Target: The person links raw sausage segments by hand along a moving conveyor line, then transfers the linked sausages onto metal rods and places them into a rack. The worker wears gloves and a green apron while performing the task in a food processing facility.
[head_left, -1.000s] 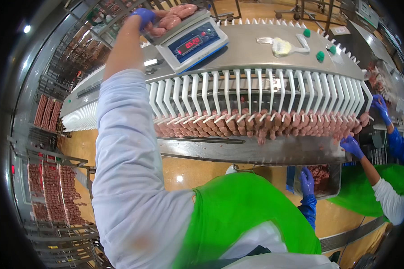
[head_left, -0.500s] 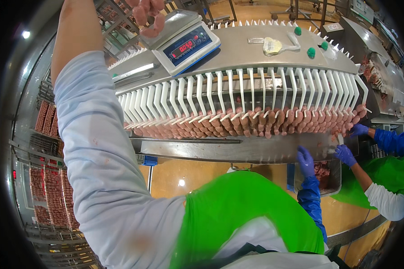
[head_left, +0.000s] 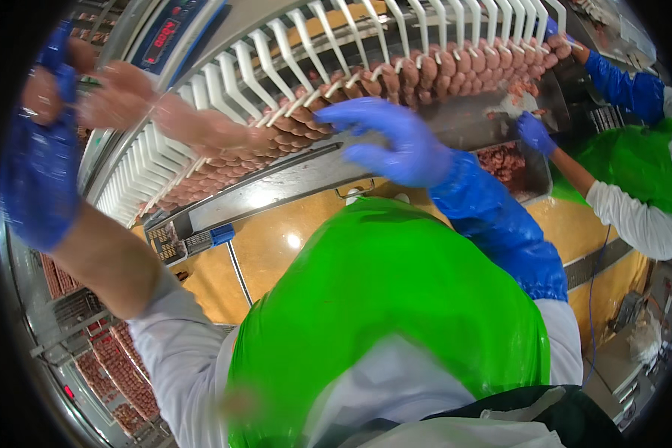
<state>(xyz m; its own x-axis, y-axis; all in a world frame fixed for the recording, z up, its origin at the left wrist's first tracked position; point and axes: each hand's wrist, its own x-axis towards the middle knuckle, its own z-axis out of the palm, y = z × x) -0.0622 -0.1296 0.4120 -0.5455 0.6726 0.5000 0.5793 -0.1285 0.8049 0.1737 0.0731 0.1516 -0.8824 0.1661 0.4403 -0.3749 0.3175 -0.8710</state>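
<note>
My left hand (head_left: 41,149), in a blue glove, is raised at the upper left and grips a blurred string of pink sausage links (head_left: 164,116) that trails rightward. My right hand (head_left: 396,142), also in a blue glove with a blue sleeve cover, reaches forward with fingers spread, right at the row of sausages (head_left: 425,75) hanging between the white fins of the conveyor machine (head_left: 291,52). Nothing is in the right hand. My green apron (head_left: 381,313) fills the lower middle.
A scale with a red display (head_left: 160,41) sits on top of the machine at the left. A co-worker in a green apron (head_left: 635,157) with blue gloves (head_left: 534,131) works at the right over a metal tray of sausages (head_left: 508,160). Racks of sausages (head_left: 89,366) stand lower left.
My left hand has come down from the scale, pulling the sausage string along. My right hand has risen into view in front of the conveyor. The camera view has tilted and moved closer.
</note>
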